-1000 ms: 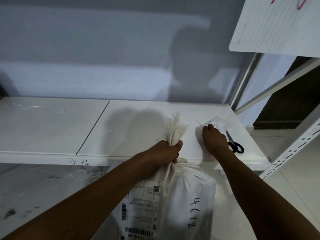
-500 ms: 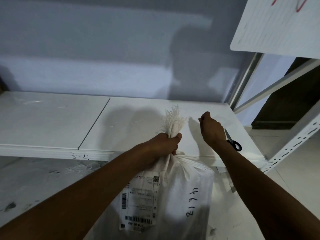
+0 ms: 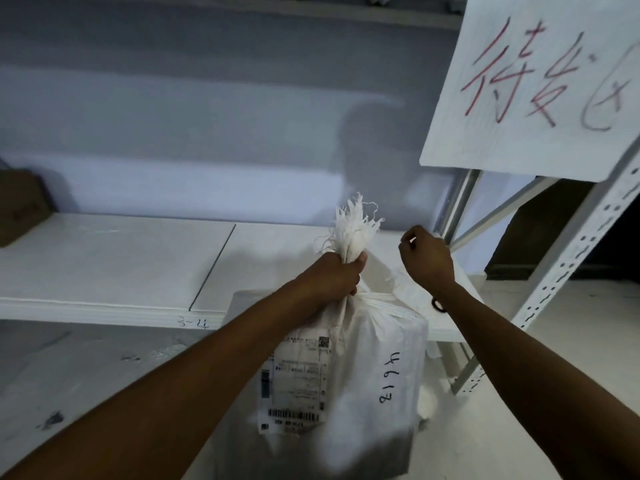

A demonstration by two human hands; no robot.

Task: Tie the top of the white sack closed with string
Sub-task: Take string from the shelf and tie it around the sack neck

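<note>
The white sack [image 3: 375, 336] hangs in front of the shelf edge, with a shipping label [image 3: 294, 379] and a handwritten number on its side. My left hand [image 3: 334, 277] is closed tight round the bunched neck, and the frayed top [image 3: 353, 225] sticks up above the fist. My right hand [image 3: 426, 258] is raised just right of the neck, apart from it, thumb and forefinger pinched. A thin pale string [image 3: 394, 277] seems to trail down from that hand; it is faint and hard to make out.
A white shelf board [image 3: 104, 265] runs behind the sack. Black scissors [image 3: 438, 304] lie on it, mostly hidden by my right wrist. A paper sign [image 3: 536, 81] with red writing hangs top right on the perforated rack upright [image 3: 571, 268]. A cardboard box [image 3: 17, 209] sits far left.
My right hand left the shelf surface near the scissors and rose beside the sack's neck, fingers pinched. My left hand lifted the gripped neck higher.
</note>
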